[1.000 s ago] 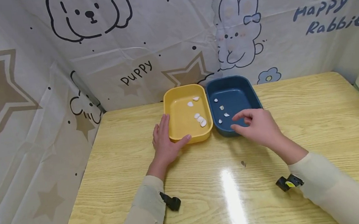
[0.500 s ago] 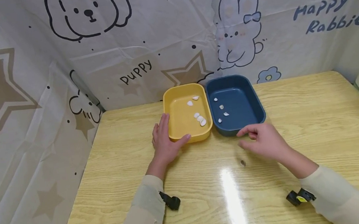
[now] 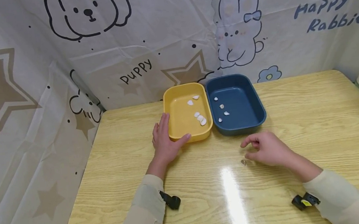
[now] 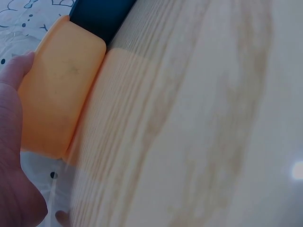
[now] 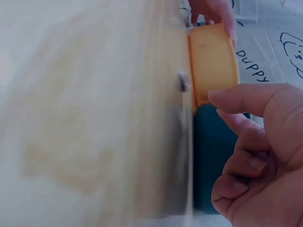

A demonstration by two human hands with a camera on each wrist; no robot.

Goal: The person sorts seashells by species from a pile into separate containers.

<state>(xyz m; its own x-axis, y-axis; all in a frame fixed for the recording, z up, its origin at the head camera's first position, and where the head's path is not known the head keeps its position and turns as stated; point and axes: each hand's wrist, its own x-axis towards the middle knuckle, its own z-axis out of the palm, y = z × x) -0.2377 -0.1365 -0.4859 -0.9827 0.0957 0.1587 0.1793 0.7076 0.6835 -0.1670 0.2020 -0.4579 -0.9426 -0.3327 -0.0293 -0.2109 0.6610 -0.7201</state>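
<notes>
In the head view, my left hand (image 3: 163, 143) rests against the left side and front corner of a yellow bin (image 3: 175, 131), fingers straight and thumb along the front rim. Several white seashells (image 3: 203, 121) lie inside that bin. Beside it stands a dark blue bin (image 3: 249, 119) with several smaller shells (image 3: 226, 113) in it. My right hand (image 3: 268, 149) hovers over the table in front of the blue bin, thumb and index finger apart and nothing between them. Just left of its thumb lies a small brownish shell (image 3: 243, 162), which is blurred in the right wrist view.
The two bins sit side by side at the back of the wooden table (image 3: 201, 197), close to a printed cloth (image 3: 113, 71) hung behind. Cloth also hangs at the left side. A bright light reflection (image 3: 235, 201) crosses the tabletop between the forearms.
My right hand has drawn back from over the blue bin toward the front, down to beside the small brownish shell. The left hand and both bins have kept their places.
</notes>
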